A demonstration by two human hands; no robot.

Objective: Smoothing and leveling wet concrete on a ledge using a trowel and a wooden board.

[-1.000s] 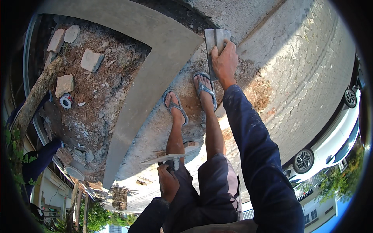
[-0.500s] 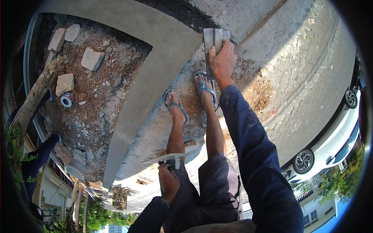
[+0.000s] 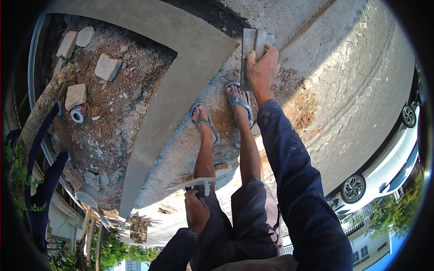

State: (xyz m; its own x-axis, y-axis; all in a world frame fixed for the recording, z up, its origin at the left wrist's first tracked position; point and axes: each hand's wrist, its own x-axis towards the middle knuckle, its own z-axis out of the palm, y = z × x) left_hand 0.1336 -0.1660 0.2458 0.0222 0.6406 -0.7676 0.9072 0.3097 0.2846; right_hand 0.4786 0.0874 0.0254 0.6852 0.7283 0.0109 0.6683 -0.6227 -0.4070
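Note:
My right hand [image 3: 262, 70] is closed on a grey metal rectangular float [image 3: 248, 40], held just beside the outer corner of a smooth grey cement strip [image 3: 190, 58] that bends around a dirt bed. My left hand [image 3: 197, 212] is closed on the black handle of a second flat tool [image 3: 194, 183], which is seen nearly edge-on above my thigh, with grey cement on its mount. My sandalled feet [image 3: 203, 118] stand on rough ground alongside the strip, beneath the float and my right arm.
The dirt bed [image 3: 117, 113] holds broken concrete blocks [image 3: 107, 67], a can [image 3: 77, 115] and a branch [image 3: 52, 92]. Another person's dark-clad legs [image 3: 47, 189] are at the left. Paving [image 3: 348, 99] stretches right to a white parked car [image 3: 389, 180].
My right hand and float have shifted slightly up and to the right. My left hand stays put. More of the other person's dark legs shows at the left.

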